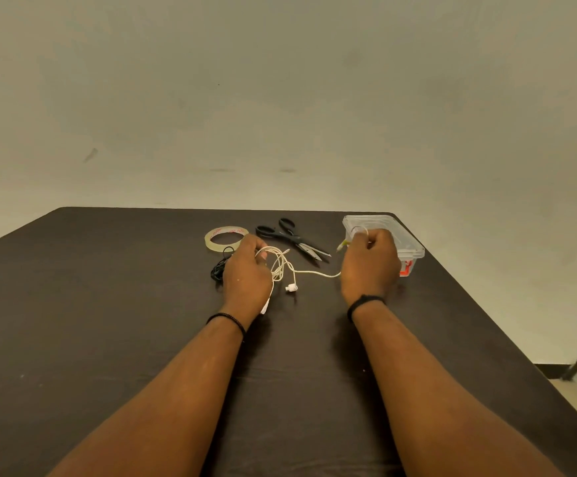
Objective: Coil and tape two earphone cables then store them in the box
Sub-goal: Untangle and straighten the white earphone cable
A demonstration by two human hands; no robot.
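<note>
My left hand (245,270) grips the thin white earphone cable (280,265) bundle, right hand (371,261) pinches its plug end; the slack runs left-right between the two grips.

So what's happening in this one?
A person is winding up a white earphone cable over a dark table. The left hand holds the gathered loops, and the right hand grips the plug end, pulled out to the side. A black earphone cable lies loose beside the left hand. The tape roll, scissors and clear box sit untouched behind.
</note>
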